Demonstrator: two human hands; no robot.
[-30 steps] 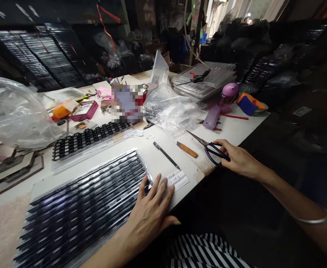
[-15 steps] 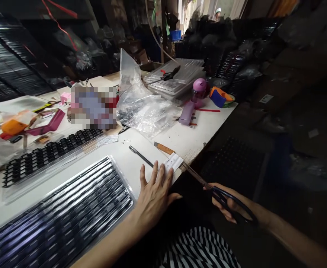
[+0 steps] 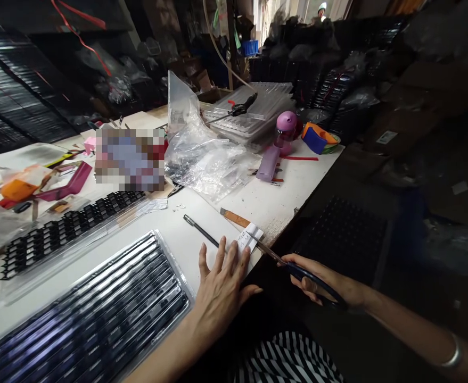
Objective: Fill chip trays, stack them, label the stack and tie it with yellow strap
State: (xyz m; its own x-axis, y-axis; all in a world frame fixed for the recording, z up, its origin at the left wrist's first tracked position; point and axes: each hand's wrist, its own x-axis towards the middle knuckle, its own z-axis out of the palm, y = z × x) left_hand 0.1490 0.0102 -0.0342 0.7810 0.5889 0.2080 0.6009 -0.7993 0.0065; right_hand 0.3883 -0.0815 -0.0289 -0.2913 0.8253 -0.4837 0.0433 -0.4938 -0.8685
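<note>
My left hand [image 3: 221, 282] lies flat with fingers spread at the table's front edge. Its fingertips press on a small white paper slip [image 3: 243, 240] with handwriting. In my right hand [image 3: 317, 276] is a pair of scissors [image 3: 273, 256], gripped by the dark handles. The scissor blades reach over the slip, their tips on the paper. Just behind the slip lies an orange-brown utility knife [image 3: 237, 217]. A dark pen [image 3: 200, 229] rests left of it, its near end by my left fingers.
A clear tray of black parts [image 3: 98, 303] fills the near left; a row of black pieces [image 3: 70, 223] lies behind it. Crumpled clear plastic bags [image 3: 213, 159], stacked clear trays [image 3: 253, 114], a pink bottle [image 3: 286, 127] and an orange-blue tape roll [image 3: 319, 139] stand farther back.
My right hand has moved left and slightly up, bringing the scissor blades from the slip's edge onto the paper. My left hand stays spread on the slip. The view has shifted slightly.
</note>
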